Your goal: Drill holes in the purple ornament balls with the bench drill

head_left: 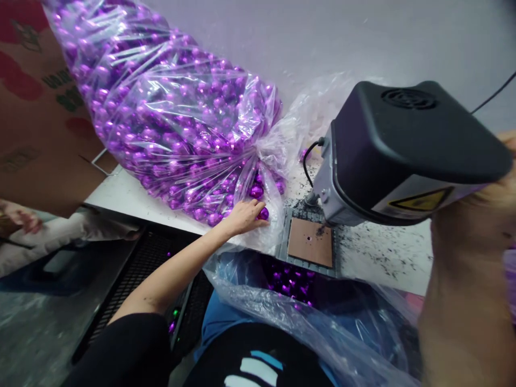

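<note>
My left hand (245,216) pinches a shiny purple ball (263,213) between thumb and fingers, at the gathered mouth of a large clear bag (173,102) full of purple balls. To its right, a square brown plate (309,242) with a small dark hole lies on a grey base beneath a black and grey machine (415,145). On the right side my right arm rises close to the camera, blurred. My right hand (497,196) is largely hidden behind the machine housing, and its fingers cannot be made out.
Below the table's front edge, an open clear bag (282,306) holds purple balls over my lap. Dark shavings (382,247) are scattered across the white table (407,263). At the left stand a cardboard box (40,123) and a black crate (121,279); another person's hand (24,217) shows there.
</note>
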Demonstrator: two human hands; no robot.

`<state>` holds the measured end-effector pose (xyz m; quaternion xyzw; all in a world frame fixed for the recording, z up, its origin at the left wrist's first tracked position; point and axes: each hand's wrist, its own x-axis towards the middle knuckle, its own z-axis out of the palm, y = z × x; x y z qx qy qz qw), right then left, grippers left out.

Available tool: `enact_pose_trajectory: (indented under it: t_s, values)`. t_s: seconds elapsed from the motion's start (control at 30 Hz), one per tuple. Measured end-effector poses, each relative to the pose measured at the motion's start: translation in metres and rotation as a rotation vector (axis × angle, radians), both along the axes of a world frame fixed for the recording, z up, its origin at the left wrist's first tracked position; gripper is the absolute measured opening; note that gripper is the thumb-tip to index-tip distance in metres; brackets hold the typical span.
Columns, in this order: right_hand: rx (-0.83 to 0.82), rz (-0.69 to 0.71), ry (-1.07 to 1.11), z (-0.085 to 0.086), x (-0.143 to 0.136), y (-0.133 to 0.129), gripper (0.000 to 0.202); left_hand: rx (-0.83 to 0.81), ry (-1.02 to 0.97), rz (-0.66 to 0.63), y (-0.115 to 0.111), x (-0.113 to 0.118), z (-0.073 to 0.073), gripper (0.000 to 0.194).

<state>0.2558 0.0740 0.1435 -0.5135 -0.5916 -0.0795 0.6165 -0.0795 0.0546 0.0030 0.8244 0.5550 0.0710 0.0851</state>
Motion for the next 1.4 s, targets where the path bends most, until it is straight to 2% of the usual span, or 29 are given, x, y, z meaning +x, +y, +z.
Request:
enact_pose_trajectory:
  t_s: [0.1, 0.2, 0.3, 0.37, 0.47, 0.57, 0.63, 0.77, 0.93, 1.17, 1.4]
  values:
    - [-0.059, -0.01, 0.004, 0.01, -0.007, -0.007, 0.032, 0.04, -0.237, 0.009, -0.001, 0.006, 0.0, 0.046]
    - [-0.099, -0.016, 0.005, 0.015, -0.01, -0.011, 0.031, 0.068, -0.641, 0.045, -0.021, 0.013, 0.014, 0.055]
    - [-0.098, 0.007, 0.015, 0.016, -0.011, -0.01, 0.032, -0.083, -0.95, 0.022, -0.057, 0.031, 0.027, 0.058]
    - [-0.074, 0.031, 0.044, 0.015, -0.013, -0.009, 0.033, -0.21, -1.013, -0.027, -0.078, 0.049, 0.025, 0.057]
    - [-0.036, 0.07, 0.074, 0.015, -0.016, -0.011, 0.033, -0.264, -0.981, -0.016, -0.089, 0.073, 0.006, 0.056]
    - [-0.039, 0.088, 0.041, 0.017, -0.018, -0.013, 0.033, -0.236, -0.965, 0.079, -0.078, 0.092, -0.017, 0.062]
    - [-0.057, 0.095, 0.022, 0.019, -0.017, -0.014, 0.035, -0.197, -0.944, 0.101, -0.067, 0.103, -0.025, 0.061]
    - [-0.102, 0.125, 0.061, 0.019, -0.015, -0.016, 0.041, -0.062, -0.842, 0.048, -0.053, 0.12, -0.026, 0.047]
    - [-0.093, 0.169, 0.087, 0.016, -0.017, -0.019, 0.039, 0.087, -0.785, -0.009, -0.047, 0.128, -0.027, 0.045]
    - [-0.086, 0.172, 0.101, 0.018, -0.02, -0.02, 0.031, 0.024, -0.766, -0.149, -0.049, 0.126, -0.028, 0.049]
    - [-0.08, 0.169, 0.091, 0.018, -0.021, -0.02, 0.033, 0.078, -0.634, -0.018, -0.055, 0.14, -0.027, 0.045]
